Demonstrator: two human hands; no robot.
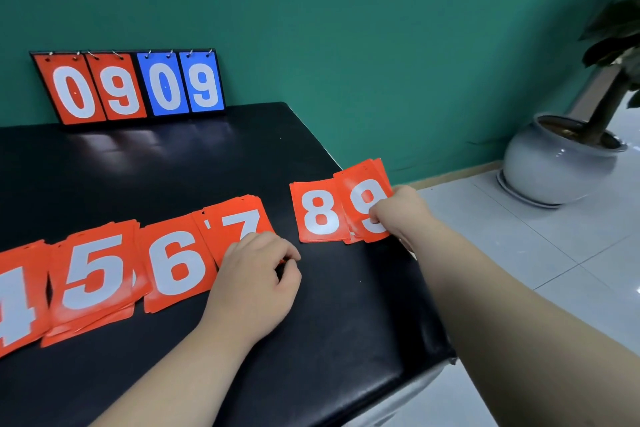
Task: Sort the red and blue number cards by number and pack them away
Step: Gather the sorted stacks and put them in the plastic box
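Red number cards lie in small stacks in a row on the black table [173, 163]: the 4 stack [17, 305], the 5 stack [93, 274], the 6 stack [176, 263], the 7 stack [239, 222], the 8 stack [318, 211] and the 9 stack [363, 198]. My left hand [256, 277] rests on the lower right corner of the 7 stack, fingers curled on its edge. At the right table edge my right hand [398, 211] pinches the right side of the 9 stack, which overlaps the 8 stack.
A flip scoreboard [131, 87] leans against the green wall at the back left, showing red 0 9 and blue 0 9. A potted plant in a round grey pot [554, 163] stands on the tiled floor to the right, beyond the table's edge.
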